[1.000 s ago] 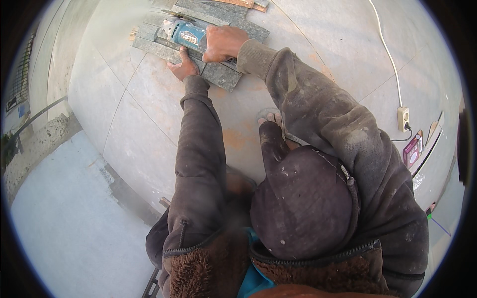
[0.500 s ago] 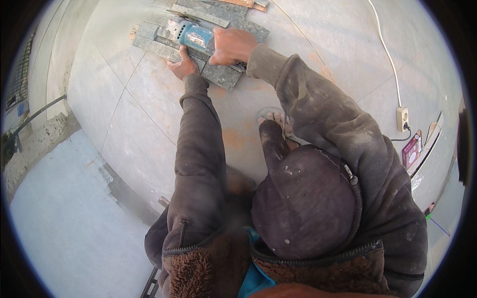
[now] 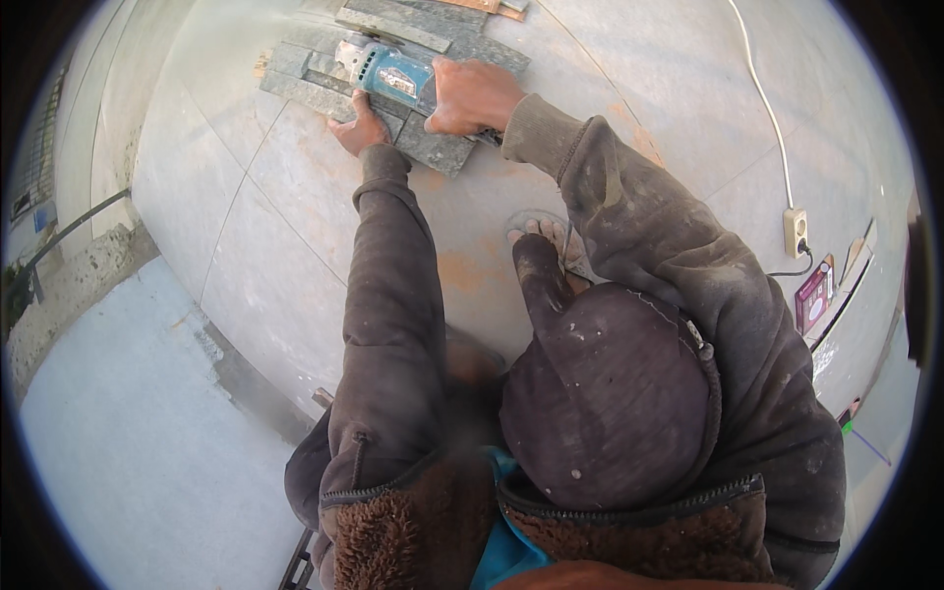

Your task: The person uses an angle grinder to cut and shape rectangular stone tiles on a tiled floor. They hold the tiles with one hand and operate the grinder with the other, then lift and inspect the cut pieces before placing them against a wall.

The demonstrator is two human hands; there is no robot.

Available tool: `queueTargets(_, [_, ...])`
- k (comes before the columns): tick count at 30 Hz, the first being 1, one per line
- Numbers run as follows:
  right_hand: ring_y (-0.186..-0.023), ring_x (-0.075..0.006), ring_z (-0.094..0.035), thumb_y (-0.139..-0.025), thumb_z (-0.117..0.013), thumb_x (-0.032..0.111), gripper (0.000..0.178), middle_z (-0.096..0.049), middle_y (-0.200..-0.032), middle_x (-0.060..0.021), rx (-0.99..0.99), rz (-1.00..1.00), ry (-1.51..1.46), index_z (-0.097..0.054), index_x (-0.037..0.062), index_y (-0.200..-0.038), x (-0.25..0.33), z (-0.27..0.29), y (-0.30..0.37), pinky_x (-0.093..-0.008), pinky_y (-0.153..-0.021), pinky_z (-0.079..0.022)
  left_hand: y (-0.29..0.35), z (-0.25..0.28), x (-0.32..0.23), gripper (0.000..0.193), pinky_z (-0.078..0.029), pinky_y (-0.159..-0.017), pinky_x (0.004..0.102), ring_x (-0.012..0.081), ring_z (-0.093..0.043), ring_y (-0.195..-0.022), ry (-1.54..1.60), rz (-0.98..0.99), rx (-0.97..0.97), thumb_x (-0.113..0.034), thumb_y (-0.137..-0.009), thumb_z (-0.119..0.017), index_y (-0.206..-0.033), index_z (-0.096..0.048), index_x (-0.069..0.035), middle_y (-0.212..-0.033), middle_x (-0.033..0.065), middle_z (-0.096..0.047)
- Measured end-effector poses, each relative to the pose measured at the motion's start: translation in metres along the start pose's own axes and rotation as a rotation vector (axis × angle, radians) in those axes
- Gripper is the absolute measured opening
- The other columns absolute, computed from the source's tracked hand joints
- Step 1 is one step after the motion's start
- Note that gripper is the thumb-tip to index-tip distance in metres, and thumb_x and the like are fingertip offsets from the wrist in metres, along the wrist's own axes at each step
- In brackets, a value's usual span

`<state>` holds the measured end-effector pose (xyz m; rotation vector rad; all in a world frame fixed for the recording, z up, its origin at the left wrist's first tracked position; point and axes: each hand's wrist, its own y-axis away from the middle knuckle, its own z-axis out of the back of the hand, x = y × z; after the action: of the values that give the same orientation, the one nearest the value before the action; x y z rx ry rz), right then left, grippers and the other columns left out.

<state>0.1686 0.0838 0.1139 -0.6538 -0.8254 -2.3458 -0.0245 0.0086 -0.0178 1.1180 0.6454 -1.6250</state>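
Note:
My right hand (image 3: 477, 95) is wrapped round the body of a blue angle grinder (image 3: 401, 76), held over grey stone cladding tiles (image 3: 433, 146) at the top of the view. The grinder's disc is blurred at the far side of its pale metal head. At the near edge of the tiles, my left hand (image 3: 364, 128) grips a stone piece. Its thumb points up beside the grinder, and the other fingers are partly hidden. Pale dust streams leftward from the disc. Both forearms are in dusty dark sleeves.
A white cord (image 3: 762, 88) runs down the right side to a socket block (image 3: 796, 233) with a black plug. Near it stands a purple box (image 3: 814, 295). My sandalled foot (image 3: 551, 241) rests on the large floor tiles (image 3: 275, 236). Orange-brown pieces (image 3: 482, 5) lie at the top.
The grinder and my right hand have shifted slightly right and nearer me, and less of the disc shows. My left hand stays at the tile edge, barely moved.

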Motion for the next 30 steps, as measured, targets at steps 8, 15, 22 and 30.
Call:
queueTargets(8, [-0.095,-0.0383,-0.071,-0.073,-0.075,0.032,0.056,-0.071,-0.101,-0.0226,-0.029,-0.025,0.021,-0.058,-0.0016,-0.116,-0.007,-0.003,0.007,-0.0458,-0.084,-0.056,0.007,-0.002,-0.007,0.103,-0.044,-0.107,0.0397,0.0408,-0.052,-0.129,-0.007,0.018,0.024,-0.048,-0.082,-0.075,-0.143,-0.029,0.021,-0.14,0.0351,-0.049])
queueTargets(15, [-0.095,-0.0413,-0.07,-0.074,-0.077,0.035,0.06,-0.07,-0.1,-0.0253,0.01,-0.025,0.003,-0.055,-0.0023,-0.116,-0.01,-0.003,0.012,-0.0476,-0.081,-0.056,0.009,0.001,-0.012,0.102,-0.045,-0.106,0.039,0.0398,-0.054,-0.127,-0.028,0.022,0.002,-0.046,-0.082,-0.076,-0.144,-0.029,0.021,-0.139,0.0341,-0.05])
queueTargets(22, [-0.095,-0.0421,-0.069,-0.074,-0.076,0.033,0.057,-0.069,-0.099,-0.0254,-0.007,-0.018,-0.002,-0.055,-0.0014,-0.114,-0.015,-0.005,0.017,-0.0483,-0.081,-0.056,0.007,0.0,-0.01,0.102,-0.042,-0.109,0.0387,0.0396,-0.052,-0.129,-0.062,0.021,-0.013,-0.047,-0.08,-0.076,-0.143,-0.031,0.02,-0.141,0.0333,-0.049])
queueTargets(30, [-0.092,-0.0412,-0.069,-0.074,-0.074,0.031,0.053,-0.069,-0.095,-0.0239,0.032,-0.031,-0.019,-0.054,-0.0011,-0.111,-0.011,0.0,0.022,-0.0482,-0.078,-0.056,-0.002,0.0,0.003,0.1,-0.04,-0.11,0.0372,0.0371,-0.052,-0.129,0.098,-0.001,0.01,-0.045,-0.079,-0.078,-0.141,-0.033,0.02,-0.139,0.0317,-0.051])
